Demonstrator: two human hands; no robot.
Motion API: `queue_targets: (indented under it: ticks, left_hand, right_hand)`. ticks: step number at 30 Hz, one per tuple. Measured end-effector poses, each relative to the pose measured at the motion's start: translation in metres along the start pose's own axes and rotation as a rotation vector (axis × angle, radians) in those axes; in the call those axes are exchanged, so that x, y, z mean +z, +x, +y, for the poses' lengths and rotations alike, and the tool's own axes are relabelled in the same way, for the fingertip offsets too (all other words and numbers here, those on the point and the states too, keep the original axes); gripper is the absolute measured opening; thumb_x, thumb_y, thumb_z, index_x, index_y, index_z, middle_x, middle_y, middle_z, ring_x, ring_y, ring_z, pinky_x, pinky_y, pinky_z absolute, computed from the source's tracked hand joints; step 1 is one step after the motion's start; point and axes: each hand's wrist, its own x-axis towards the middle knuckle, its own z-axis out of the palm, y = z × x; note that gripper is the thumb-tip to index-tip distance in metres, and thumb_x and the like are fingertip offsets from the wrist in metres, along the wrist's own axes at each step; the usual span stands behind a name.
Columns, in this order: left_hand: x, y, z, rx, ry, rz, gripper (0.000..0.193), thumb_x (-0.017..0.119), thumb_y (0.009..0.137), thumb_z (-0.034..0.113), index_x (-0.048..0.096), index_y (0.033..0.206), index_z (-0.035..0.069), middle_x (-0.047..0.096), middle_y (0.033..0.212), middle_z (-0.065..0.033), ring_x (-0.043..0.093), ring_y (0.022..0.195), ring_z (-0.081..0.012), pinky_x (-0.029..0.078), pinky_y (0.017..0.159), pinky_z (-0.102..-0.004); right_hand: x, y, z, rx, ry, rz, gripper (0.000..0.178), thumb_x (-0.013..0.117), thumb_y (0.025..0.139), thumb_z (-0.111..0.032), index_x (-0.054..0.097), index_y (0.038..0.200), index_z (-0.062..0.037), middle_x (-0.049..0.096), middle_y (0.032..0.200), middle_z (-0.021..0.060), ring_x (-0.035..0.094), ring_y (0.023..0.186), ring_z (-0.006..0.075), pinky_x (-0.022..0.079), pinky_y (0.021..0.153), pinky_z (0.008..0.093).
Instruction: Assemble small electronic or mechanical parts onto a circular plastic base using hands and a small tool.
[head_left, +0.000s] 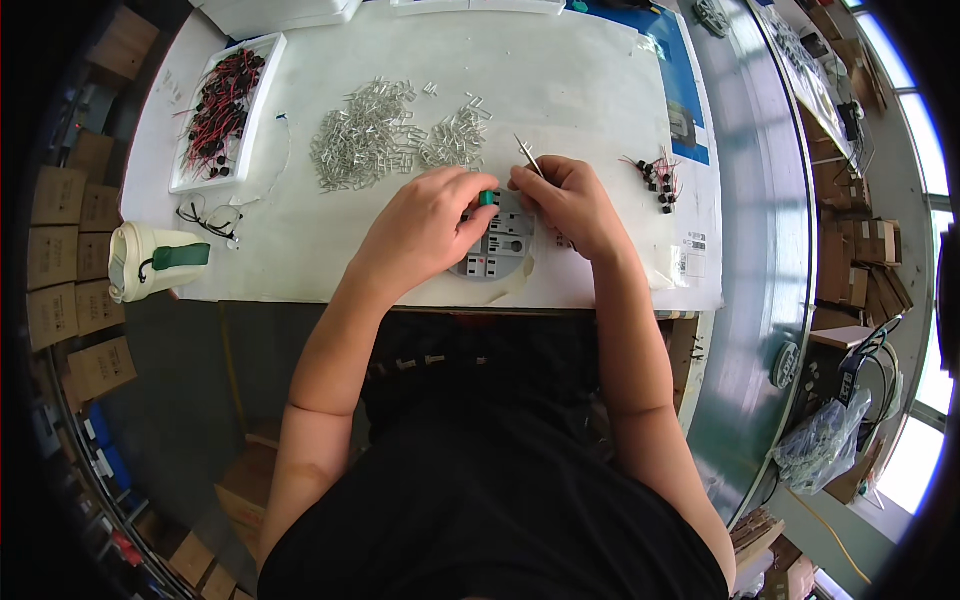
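A grey round housing (512, 228) with moulded compartments lies at the table's near edge, partly covered by my hands. Over its left side, my left hand (425, 222) pinches a small green piece (487, 198) between thumb and forefinger; its exact kind is unclear. My right hand (577, 205) is closed around slim metal tweezers (528, 155), their pointed end sticking up and away from me. The right fingertips are just above the housing's right side. Beyond my hands lies a loose heap of small clear U-shaped plastic pieces (365, 135), with a smaller pile (457, 137) beside it.
At far left a white foam tray (258, 115) holds black parts with red wires. Glasses (208, 218) and a cream cup (135, 262) with a green band stand near the left edge. More wired black parts (662, 183) lie at right, near a blue sheet (680, 75).
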Motion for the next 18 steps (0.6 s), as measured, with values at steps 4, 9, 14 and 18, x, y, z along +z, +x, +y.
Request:
queue_targets:
  ticks: [4,9,14,18]
  left_hand:
    - [0.002,0.009,0.004,-0.01,0.034,-0.048,0.02,0.074,0.094,0.014,0.071,0.109,0.001,0.069,0.091,-0.0132,0.068,0.087,-0.0334,0.055,0.081,-0.0438]
    - [0.01,0.017,-0.002,0.091,0.143,-0.076,0.023,0.077,0.092,0.015,0.072,0.111,0.001,0.069,0.09,-0.0108,0.068,0.087,-0.032,0.055,0.079,-0.0438]
    - [0.006,0.021,0.002,0.214,0.385,-0.024,0.04,0.084,0.085,0.022,0.072,0.119,0.006,0.069,0.105,-0.0091,0.068,0.093,-0.0307,0.056,0.081,-0.0437]
    - [0.009,0.011,0.037,0.052,0.458,-0.031,0.052,0.089,0.079,0.032,0.07,0.122,0.01,0.065,0.106,-0.0084,0.068,0.099,-0.027,0.056,0.08,-0.0423]
  right_hand:
    - [-0.002,-0.001,-0.001,0.002,-0.029,-0.008,0.032,0.07,0.101,-0.032,0.074,0.09,-0.002,0.061,0.071,-0.0032,0.047,0.056,0.0035,0.034,0.049,0.0246]
    - [-0.003,0.001,0.003,0.005,-0.001,0.001,0.036,0.07,0.103,-0.036,0.073,0.09,-0.0022,0.061,0.072,-0.0033,0.047,0.057,0.0037,0.035,0.049,0.0245]
    - [-0.008,0.0,0.005,0.002,0.18,0.005,0.04,0.061,0.109,-0.038,0.073,0.1,-0.0011,0.063,0.077,-0.0009,0.05,0.057,0.0056,0.036,0.049,0.0237]
    - [-0.016,-0.004,0.012,-0.072,0.448,0.085,0.041,0.054,0.113,-0.037,0.073,0.109,-0.0001,0.065,0.081,0.0011,0.053,0.058,0.0074,0.039,0.05,0.0235]
